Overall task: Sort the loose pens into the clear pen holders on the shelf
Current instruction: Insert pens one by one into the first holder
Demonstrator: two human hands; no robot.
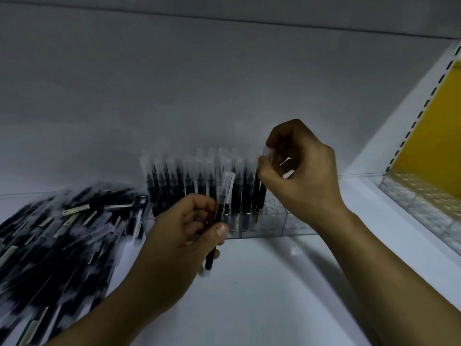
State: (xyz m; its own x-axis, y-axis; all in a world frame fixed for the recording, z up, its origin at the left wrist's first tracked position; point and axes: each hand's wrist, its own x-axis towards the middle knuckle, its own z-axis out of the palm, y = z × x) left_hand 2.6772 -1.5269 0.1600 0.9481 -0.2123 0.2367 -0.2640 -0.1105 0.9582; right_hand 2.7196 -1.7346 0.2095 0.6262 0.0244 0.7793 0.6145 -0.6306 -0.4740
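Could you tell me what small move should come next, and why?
Probably the right hand should press the end pen down into the clear pen holder and let go: it pinches its cap at the row's right end, while the left hand holds a second pen ready.

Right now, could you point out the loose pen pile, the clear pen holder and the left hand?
Loose pen pile (62, 236), head view, middle of heap.
Clear pen holder (269, 227), head view, bare front wall.
Left hand (177, 236), head view, middle of the hand.
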